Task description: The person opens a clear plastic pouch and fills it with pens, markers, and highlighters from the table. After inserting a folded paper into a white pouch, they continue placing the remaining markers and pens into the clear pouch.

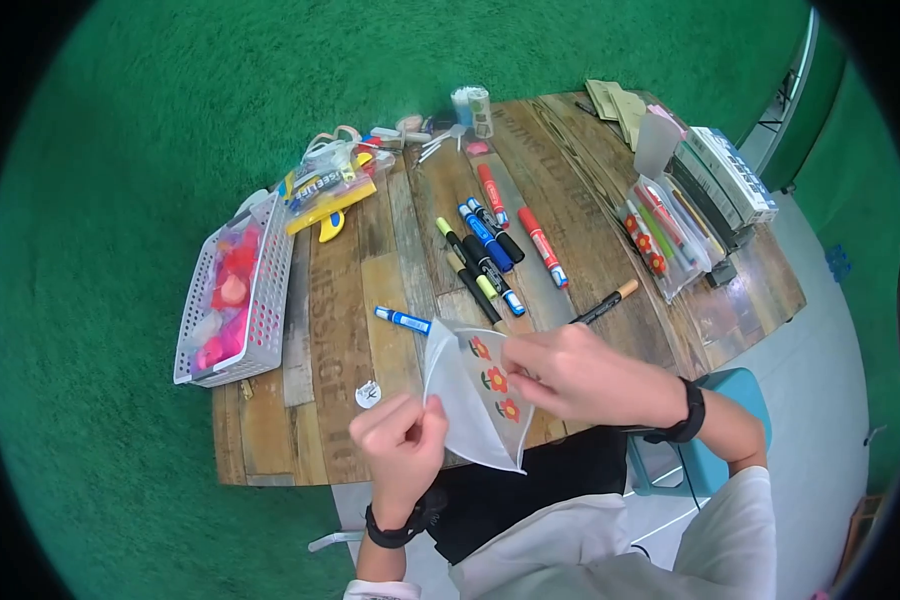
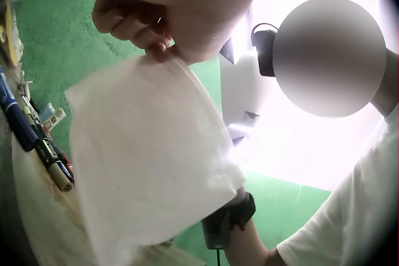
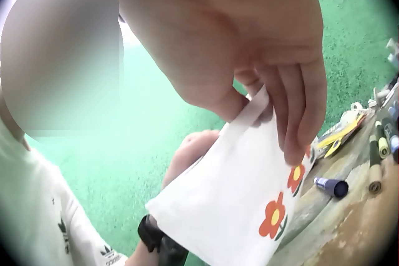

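Observation:
A white pouch (image 1: 475, 395) printed with red flowers is held up over the near edge of the wooden table (image 1: 340, 330). My left hand (image 1: 402, 440) pinches its left edge; the left wrist view shows the fingers (image 2: 146, 29) curled on the top of the pouch (image 2: 149, 160). My right hand (image 1: 570, 375) grips the pouch's right edge, with fingers (image 3: 299, 110) laid over the flowered face of the pouch (image 3: 237, 210) and the thumb behind it. The two hands hold the pouch spread between them.
Several markers (image 1: 485, 255) lie in the table's middle, a blue one (image 1: 402, 319) just beyond the pouch. A white basket (image 1: 232, 295) with pink items sits at the left edge. A clear pen case (image 1: 665, 235) and boxes (image 1: 725, 180) stand at the right. A small round disc (image 1: 367, 394) lies near my left hand.

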`<state>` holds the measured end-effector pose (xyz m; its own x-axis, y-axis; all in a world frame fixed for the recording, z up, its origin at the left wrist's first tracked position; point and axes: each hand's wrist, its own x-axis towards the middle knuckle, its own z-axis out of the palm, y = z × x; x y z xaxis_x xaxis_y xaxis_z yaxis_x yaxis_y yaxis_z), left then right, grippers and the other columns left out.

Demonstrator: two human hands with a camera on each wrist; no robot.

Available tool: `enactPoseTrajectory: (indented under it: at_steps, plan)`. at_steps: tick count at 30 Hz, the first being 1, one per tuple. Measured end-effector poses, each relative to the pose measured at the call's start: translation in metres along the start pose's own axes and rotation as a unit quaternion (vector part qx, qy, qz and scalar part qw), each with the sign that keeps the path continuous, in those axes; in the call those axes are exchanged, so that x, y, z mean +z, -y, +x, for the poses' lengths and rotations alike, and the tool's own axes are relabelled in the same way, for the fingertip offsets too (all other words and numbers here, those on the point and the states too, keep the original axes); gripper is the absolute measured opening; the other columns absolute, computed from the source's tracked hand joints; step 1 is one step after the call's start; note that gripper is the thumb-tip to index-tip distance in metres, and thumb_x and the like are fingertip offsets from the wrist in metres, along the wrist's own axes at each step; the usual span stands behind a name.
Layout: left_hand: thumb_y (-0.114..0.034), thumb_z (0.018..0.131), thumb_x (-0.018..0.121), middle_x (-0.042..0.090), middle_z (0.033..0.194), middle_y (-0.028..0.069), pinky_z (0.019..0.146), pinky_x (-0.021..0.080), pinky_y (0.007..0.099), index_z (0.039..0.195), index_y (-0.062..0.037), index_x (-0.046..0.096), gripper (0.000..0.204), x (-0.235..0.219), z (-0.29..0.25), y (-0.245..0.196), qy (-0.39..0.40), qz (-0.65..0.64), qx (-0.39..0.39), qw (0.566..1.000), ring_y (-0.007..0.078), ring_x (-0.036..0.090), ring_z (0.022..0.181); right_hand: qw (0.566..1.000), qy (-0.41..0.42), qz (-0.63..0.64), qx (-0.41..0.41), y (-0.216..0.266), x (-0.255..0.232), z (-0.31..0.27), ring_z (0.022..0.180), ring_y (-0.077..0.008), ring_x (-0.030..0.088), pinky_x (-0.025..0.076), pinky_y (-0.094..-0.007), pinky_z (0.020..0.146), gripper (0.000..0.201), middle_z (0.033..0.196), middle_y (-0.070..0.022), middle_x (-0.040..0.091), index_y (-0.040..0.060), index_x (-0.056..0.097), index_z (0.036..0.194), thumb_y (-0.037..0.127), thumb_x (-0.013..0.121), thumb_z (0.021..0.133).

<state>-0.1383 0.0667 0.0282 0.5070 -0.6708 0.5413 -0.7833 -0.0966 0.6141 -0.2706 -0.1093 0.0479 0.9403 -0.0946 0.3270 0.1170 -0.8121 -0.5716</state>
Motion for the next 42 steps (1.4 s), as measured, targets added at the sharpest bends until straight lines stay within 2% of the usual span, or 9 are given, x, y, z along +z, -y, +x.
enactPoseTrajectory:
  at_steps: [4, 6, 7, 8, 10, 17, 23, 28, 42]
  plan:
    - [-0.013, 0.086, 0.060, 0.058, 0.071, 0.0143, 0.056, 0.042, 0.0306, 0.075, 0.0048, 0.057, 0.021, 0.001, -0.031, 0.029, -0.015, -0.087, -0.011, 0.996, 0.0228, 0.056, 0.063, 0.994, -0.022, 0.100, -0.042, 0.007, -0.007, 0.001, 0.070, -0.0399, 0.062, 0.048, -0.0438, 0.062, 0.012, 0.070, -0.0217, 0.059, -0.0039, 0.054, 0.090, 0.001, 0.058, 0.080]
    - [-0.042, 0.098, 0.046, 0.057, 0.114, 0.0143, 0.092, 0.042, 0.0351, 0.116, -0.0002, 0.054, 0.047, 0.027, -0.043, 0.033, -0.152, -0.307, -0.171, 0.924, 0.0248, 0.055, 0.108, 0.995, 0.012, 0.080, -0.066, 0.008, -0.002, 0.005, 0.074, -0.0390, 0.063, 0.050, -0.0423, 0.064, 0.016, 0.076, -0.0208, 0.060, -0.0040, 0.055, 0.092, 0.002, 0.060, 0.078]
    - [-0.051, 0.099, 0.037, 0.040, 0.140, 0.0153, 0.112, 0.024, 0.0410, 0.140, -0.0001, 0.031, 0.066, 0.030, -0.048, 0.035, -0.094, -0.397, -0.219, 0.886, 0.0284, 0.037, 0.133, 0.995, 0.012, 0.078, -0.069, 0.010, 0.001, 0.008, 0.074, -0.0390, 0.063, 0.050, -0.0423, 0.064, 0.016, 0.076, -0.0208, 0.060, -0.0040, 0.055, 0.092, 0.002, 0.060, 0.078]
    - [-0.051, 0.099, 0.037, 0.040, 0.140, 0.0153, 0.112, 0.024, 0.0410, 0.140, -0.0001, 0.031, 0.066, 0.035, -0.052, 0.034, -0.097, -0.397, -0.218, 0.886, 0.0284, 0.037, 0.133, 0.994, 0.032, 0.061, -0.084, 0.013, 0.005, 0.012, 0.074, -0.0386, 0.063, 0.051, -0.0420, 0.064, 0.018, 0.078, -0.0198, 0.061, -0.0036, 0.054, 0.092, 0.002, 0.061, 0.077]
    - [-0.047, 0.100, 0.034, 0.046, 0.137, 0.0129, 0.109, 0.031, 0.0413, 0.138, -0.0039, 0.037, 0.058, 0.044, -0.056, 0.023, -0.069, -0.738, -0.338, 0.580, 0.0273, 0.042, 0.129, 0.992, 0.058, 0.045, -0.102, 0.018, 0.017, 0.018, 0.075, -0.0383, 0.064, 0.052, -0.0417, 0.064, 0.019, 0.081, -0.0188, 0.061, -0.0033, 0.054, 0.093, 0.003, 0.061, 0.076]
    - [-0.037, 0.101, 0.036, 0.057, 0.116, 0.0077, 0.091, 0.045, 0.0386, 0.122, -0.0120, 0.050, 0.035, 0.050, -0.059, 0.027, -0.142, -0.719, -0.403, 0.548, 0.0214, 0.056, 0.104, 0.989, 0.079, -0.032, -0.122, 0.032, 0.031, 0.047, 0.072, -0.0337, 0.063, 0.050, -0.0417, 0.058, 0.017, 0.082, -0.0130, 0.058, -0.0002, 0.055, 0.094, 0.012, 0.062, 0.084]
    - [-0.037, 0.097, 0.045, 0.055, 0.091, 0.0069, 0.077, 0.045, 0.0361, 0.115, -0.0085, 0.051, 0.035, 0.047, -0.051, 0.049, -0.167, -0.749, -0.347, 0.540, 0.0224, 0.053, 0.080, 0.976, -0.167, -0.136, 0.032, -0.057, -0.006, 0.105, 0.079, -0.0420, 0.062, 0.049, -0.0477, 0.068, 0.025, 0.079, -0.0244, 0.061, -0.0050, 0.054, 0.090, 0.015, 0.066, 0.082]
    - [-0.037, 0.095, 0.046, 0.053, 0.088, 0.0072, 0.077, 0.043, 0.0366, 0.113, -0.0090, 0.050, 0.033, 0.047, -0.043, 0.045, -0.231, -0.704, -0.367, 0.563, 0.0228, 0.051, 0.078, 0.932, 0.000, -0.277, 0.234, -0.126, 0.032, 0.105, 0.111, -0.0448, 0.048, 0.048, -0.0488, 0.088, 0.059, 0.118, -0.0274, 0.047, -0.0048, 0.042, 0.113, 0.026, 0.073, 0.073]
    - [-0.039, 0.099, 0.038, 0.057, 0.096, 0.0103, 0.085, 0.045, 0.0403, 0.122, -0.0062, 0.048, 0.042, 0.055, -0.050, 0.055, -0.220, -0.733, -0.316, 0.560, 0.0243, 0.057, 0.090, 0.933, 0.007, -0.241, 0.266, -0.161, 0.040, 0.117, 0.092, -0.0383, 0.064, 0.052, -0.0473, 0.079, 0.041, 0.094, -0.0286, 0.063, -0.0093, 0.057, 0.096, 0.024, 0.067, 0.074]
